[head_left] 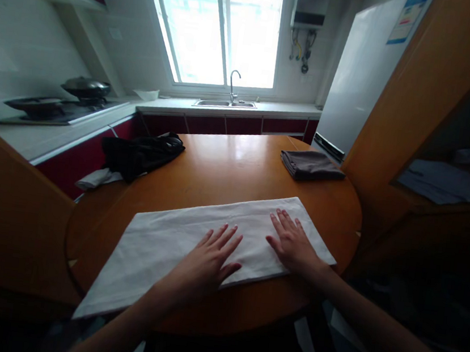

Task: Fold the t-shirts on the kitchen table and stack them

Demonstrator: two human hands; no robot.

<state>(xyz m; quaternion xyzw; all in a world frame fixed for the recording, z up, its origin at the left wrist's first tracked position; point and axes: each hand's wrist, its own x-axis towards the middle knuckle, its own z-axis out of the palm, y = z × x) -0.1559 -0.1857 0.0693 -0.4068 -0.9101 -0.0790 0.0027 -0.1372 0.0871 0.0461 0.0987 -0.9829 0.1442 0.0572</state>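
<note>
Left hand (213,256), right hand (290,243): open, empty; dragging could slip the white rectangular cloth (153,246) off the near-left edge of the oval brown wooden desk (223,166).

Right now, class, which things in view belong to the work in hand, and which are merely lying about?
In the work:
white cloth, spread under the hands
left hand
right hand
wooden table, bearing the cloth

Lying about:
folded grey cloth
black cloth heap
</note>
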